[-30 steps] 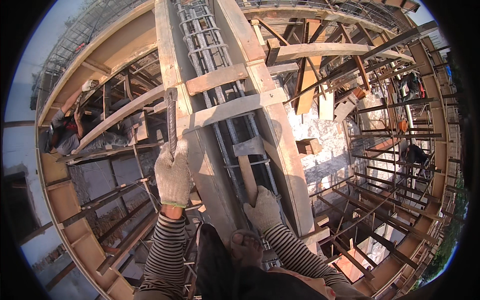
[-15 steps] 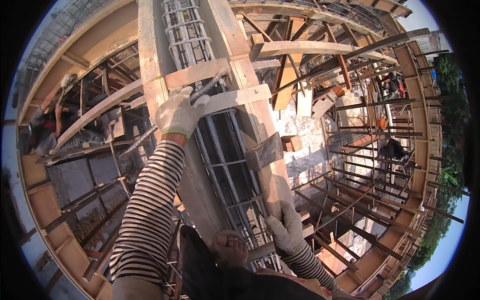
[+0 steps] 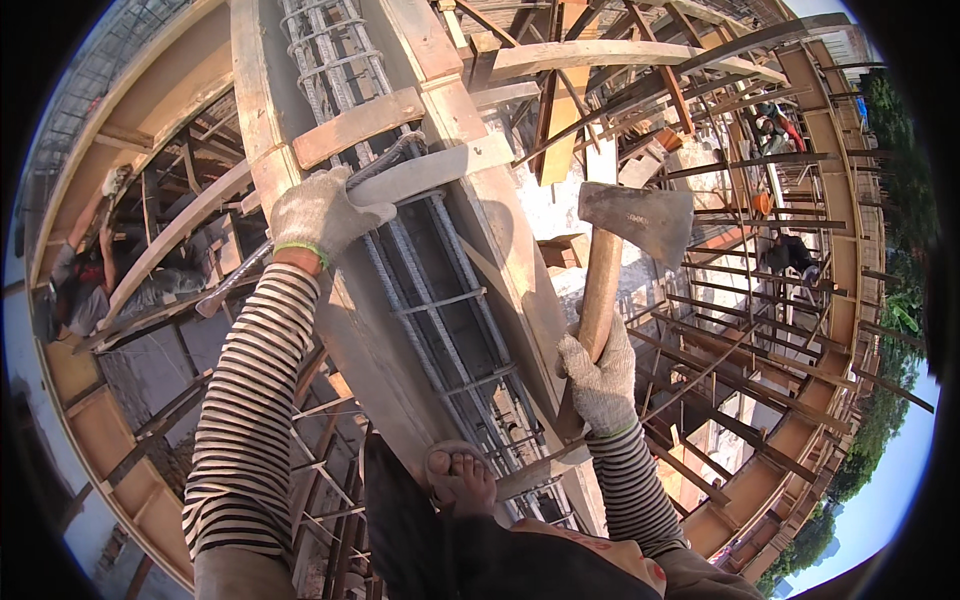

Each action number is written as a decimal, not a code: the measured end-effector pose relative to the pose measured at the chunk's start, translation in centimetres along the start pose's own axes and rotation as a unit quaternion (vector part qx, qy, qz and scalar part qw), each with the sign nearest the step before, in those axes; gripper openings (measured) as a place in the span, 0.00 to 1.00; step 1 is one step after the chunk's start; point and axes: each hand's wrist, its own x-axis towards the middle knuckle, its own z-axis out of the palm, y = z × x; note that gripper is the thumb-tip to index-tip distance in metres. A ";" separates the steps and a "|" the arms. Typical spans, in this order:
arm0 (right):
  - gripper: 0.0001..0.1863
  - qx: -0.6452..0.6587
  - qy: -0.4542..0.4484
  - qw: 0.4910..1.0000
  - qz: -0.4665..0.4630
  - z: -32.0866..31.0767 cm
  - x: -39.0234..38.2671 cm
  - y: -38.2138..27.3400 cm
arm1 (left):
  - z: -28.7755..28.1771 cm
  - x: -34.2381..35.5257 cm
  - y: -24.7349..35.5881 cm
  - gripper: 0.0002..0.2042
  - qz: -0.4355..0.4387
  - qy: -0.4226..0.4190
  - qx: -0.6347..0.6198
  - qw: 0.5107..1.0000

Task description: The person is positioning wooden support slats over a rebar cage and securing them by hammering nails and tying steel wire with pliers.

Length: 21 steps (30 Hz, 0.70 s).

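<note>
My right hand (image 3: 602, 380), in a knitted glove, is closed around the wooden handle of an axe (image 3: 600, 290). Its broad steel head is up and the blade points right. My gloved left hand (image 3: 325, 215) is curled over a bent, ribbed steel bar (image 3: 232, 285) that slants across the formwork. The bar's hooked end lies between two short wooden crosspieces, a farther one (image 3: 360, 127) and a nearer one (image 3: 440, 168). My left thumb lies along the nearer crosspiece; the fingertips are partly hidden.
Below me runs a long beam formwork (image 3: 520, 270) with a rebar cage (image 3: 425, 300) inside. My bare foot (image 3: 462, 480) is on it. Timber props and battens (image 3: 600, 58) stand around open drops on both sides. A co-worker (image 3: 85, 275) is at the left; others are far right.
My right hand has raised the axe off the formwork's right edge, up and to the right, its head turning rightward. My left hand stays at the bar; the whole view has shifted slightly.
</note>
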 end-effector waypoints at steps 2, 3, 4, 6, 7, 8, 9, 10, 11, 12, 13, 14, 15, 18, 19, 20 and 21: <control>0.26 -0.023 0.002 1.000 -0.007 -0.5 0.8 0.4 | 0.1 0.0 0.2 0.47 -0.004 -0.013 0.021 1.000; 0.26 -0.036 0.002 0.999 -0.009 -0.7 1.0 0.6 | 0.5 0.0 0.2 0.47 0.000 -0.006 0.022 1.000; 0.27 -0.036 0.005 0.999 0.002 -0.8 1.0 0.7 | 0.9 0.0 0.1 0.48 0.004 0.000 0.021 1.000; 0.27 -0.032 0.003 0.999 0.003 -0.7 1.4 0.9 | 1.4 0.3 -0.1 0.49 0.022 0.032 0.036 0.999; 0.27 -0.031 0.001 1.000 0.004 -0.6 1.4 1.1 | 1.8 0.2 0.2 0.49 0.016 0.010 0.026 0.999; 0.29 -0.035 -0.005 0.999 0.007 -0.2 1.6 1.1 | 0.9 0.0 0.6 0.49 0.004 0.000 0.019 1.000; 0.29 -0.034 -0.011 0.999 0.002 0.1 1.8 0.8 | 0.0 -0.3 0.7 0.49 -0.008 -0.010 0.012 1.000; 0.29 -0.032 -0.018 0.999 -0.004 0.5 1.8 0.5 | 0.7 -0.4 0.2 0.48 0.005 0.032 0.016 0.999; 0.30 -0.032 -0.019 0.999 -0.008 0.9 2.0 0.0 | 0.6 -0.3 0.1 0.47 0.003 0.017 0.020 1.000; 0.30 -0.031 -0.021 0.999 -0.014 1.3 2.2 -0.4 | 0.4 -0.3 0.2 0.46 0.002 0.003 0.023 1.000; 0.30 -0.029 -0.021 0.999 -0.025 1.8 2.9 -0.9 | 0.1 -0.3 0.4 0.46 0.000 -0.012 0.027 1.000; 0.30 -0.035 -0.026 0.999 -0.027 1.9 2.9 -1.6 | 0.3 -0.5 0.6 0.43 0.001 -0.005 0.028 1.000; 0.30 -0.042 -0.030 0.998 -0.029 2.0 3.0 -2.1 | -0.1 -0.5 0.8 0.43 -0.002 -0.014 0.027 1.000; 0.30 -0.089 -0.026 0.996 -0.015 2.6 4.0 -1.5 | -0.9 -0.6 1.1 0.40 0.002 -0.032 0.029 0.999; 0.30 -0.111 -0.022 0.994 -0.012 2.8 4.4 -1.8 | -0.8 -0.4 1.0 0.40 0.000 -0.028 0.031 0.999; 0.30 -0.137 0.000 0.987 -0.085 3.6 5.0 -2.1 | -0.5 -0.4 0.3 0.40 -0.005 -0.024 0.037 0.999; 0.30 -0.136 -0.013 0.988 -0.070 3.5 5.7 -2.2 | 0.0 -0.2 0.4 0.39 -0.001 -0.023 0.035 0.999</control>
